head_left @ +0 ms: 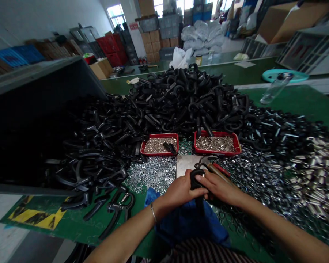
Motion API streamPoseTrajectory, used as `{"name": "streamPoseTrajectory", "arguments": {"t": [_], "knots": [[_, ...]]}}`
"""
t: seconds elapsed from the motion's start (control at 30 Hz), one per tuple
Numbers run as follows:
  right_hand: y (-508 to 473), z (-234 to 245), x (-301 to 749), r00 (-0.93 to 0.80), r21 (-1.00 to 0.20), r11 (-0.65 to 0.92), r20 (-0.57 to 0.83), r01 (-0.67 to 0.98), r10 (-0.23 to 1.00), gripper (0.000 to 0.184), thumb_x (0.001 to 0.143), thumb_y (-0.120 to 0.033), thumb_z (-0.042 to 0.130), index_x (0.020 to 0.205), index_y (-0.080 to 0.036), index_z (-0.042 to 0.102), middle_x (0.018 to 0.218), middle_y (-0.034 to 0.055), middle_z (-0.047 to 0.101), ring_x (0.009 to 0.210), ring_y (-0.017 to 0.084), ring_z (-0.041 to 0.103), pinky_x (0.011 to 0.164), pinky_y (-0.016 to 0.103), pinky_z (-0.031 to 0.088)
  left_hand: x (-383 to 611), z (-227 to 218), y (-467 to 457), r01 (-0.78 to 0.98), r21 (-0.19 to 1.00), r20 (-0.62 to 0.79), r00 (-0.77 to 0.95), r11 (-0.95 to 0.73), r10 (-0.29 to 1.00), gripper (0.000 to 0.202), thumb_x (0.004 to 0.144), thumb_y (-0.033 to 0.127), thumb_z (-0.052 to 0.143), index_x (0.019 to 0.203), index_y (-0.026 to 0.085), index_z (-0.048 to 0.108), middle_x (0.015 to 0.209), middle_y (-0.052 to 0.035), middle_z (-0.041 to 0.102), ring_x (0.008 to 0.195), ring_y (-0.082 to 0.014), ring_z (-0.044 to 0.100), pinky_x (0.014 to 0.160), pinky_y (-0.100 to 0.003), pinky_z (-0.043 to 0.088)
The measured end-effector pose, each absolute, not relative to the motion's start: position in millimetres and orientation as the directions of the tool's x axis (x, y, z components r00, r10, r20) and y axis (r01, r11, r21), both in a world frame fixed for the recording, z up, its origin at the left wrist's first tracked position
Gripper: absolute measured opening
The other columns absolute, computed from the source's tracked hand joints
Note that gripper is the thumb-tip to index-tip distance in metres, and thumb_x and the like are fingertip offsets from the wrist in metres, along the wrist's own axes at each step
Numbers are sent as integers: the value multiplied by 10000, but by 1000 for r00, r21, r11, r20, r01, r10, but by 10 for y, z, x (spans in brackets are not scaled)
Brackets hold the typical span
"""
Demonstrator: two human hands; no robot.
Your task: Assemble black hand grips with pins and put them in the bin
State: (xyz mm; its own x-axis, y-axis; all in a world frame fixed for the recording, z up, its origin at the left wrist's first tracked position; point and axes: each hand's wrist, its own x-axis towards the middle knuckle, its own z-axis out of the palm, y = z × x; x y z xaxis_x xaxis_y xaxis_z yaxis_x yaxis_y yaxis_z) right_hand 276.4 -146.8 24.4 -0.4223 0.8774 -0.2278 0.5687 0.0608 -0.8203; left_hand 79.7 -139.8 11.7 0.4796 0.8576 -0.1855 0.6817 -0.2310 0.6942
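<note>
Left hand (181, 189) and right hand (218, 185) are gripping curved black plastic-looking part (193, 180); brown-handled metal hammer (214, 168) is lying at one o'clock.

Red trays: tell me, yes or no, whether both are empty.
No, the left tray and the right tray both hold many small metal pieces.

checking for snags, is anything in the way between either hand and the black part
Nothing visible stands in the way: the left hand and right hand both grip the black part. The hammer lies just beyond them, its head over the metal plate.
</note>
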Motion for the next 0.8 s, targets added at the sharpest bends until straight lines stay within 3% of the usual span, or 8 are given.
{"name": "streamPoseTrajectory", "arguments": {"t": [0.07,0.13,0.23,0.3,0.47,0.63,0.73,0.8], "knots": [[-1424,127,2876,-343,-687,232,-27,689,939,391,990,-504,436,1133,-179,599,1002,110,670,898,257,630,809,401,504,766,54,-1247,682,699,-143,428,-215,893,663,824,608,651,1282,171,455,1021,-120,710,923,-301,700,731,-345,518],[-1431,-4,3024,-280,-485,315,145,816,949,369,962,-432,523,1216,-174,591,1136,153,635,1066,311,572,932,465,456,730,15,-1104,730,649,-119,375,-214,919,654,837,570,659,1306,164,452,998,-123,706,917,-299,692,749,-354,514],[-1510,-190,3218,-243,-254,296,220,921,945,404,943,-307,542,1322,-170,561,1210,180,590,1073,332,542,921,483,456,700,8,-974,822,470,-32,381,-323,924,618,836,549,672,1276,145,514,1023,-152,678,988,-325,652,835,-402,498],[-1557,-278,3301,-249,-187,293,226,938,942,437,950,-242,502,1382,-174,527,1249,183,572,1060,324,541,905,475,464,702,12,-946,823,372,51,444,-429,895,619,813,536,704,1276,160,542,1102,-156,636,1072,-333,600,909,-428,474],[-1618,-348,3547,-316,-197,368,252,908,915,456,988,-222,419,1439,-196,478,1305,166,565,1092,296,542,940,456,458,707,-48,-978,749,382,66,562,-541,824,597,807,488,731,1310,221,553,1151,-101,570,1111,-287,535,964,-409,460],[-1726,-323,3909,-354,-234,418,270,878,895,468,1002,-293,426,1464,-226,457,1341,156,570,1099,283,565,929,460,452,706,-1,-962,726,323,56,626,-607,778,558,833,526,686,1280,212,576,1103,-103,613,1074,-291,552,926,-412,469],[-1609,-188,3993,-338,-276,426,314,862,887,400,1000,-349,448,1363,-223,558,1253,146,613,1078,277,570,912,448,446,837,182,-734,736,246,98,629,-631,771,493,897,529,599,1271,209,590,1061,-103,643,1024,-276,581,896,-394,470],[-1367,-40,3942,-299,-285,402,343,870,890,322,999,-356,455,1202,-204,652,1164,137,639,1055,273,564,917,437,438,1047,314,-482,736,159,159,639,-658,753,317,957,404,547,1169,191,646,1041,-104,654,1013,-260,587,893,-378,458]]}}
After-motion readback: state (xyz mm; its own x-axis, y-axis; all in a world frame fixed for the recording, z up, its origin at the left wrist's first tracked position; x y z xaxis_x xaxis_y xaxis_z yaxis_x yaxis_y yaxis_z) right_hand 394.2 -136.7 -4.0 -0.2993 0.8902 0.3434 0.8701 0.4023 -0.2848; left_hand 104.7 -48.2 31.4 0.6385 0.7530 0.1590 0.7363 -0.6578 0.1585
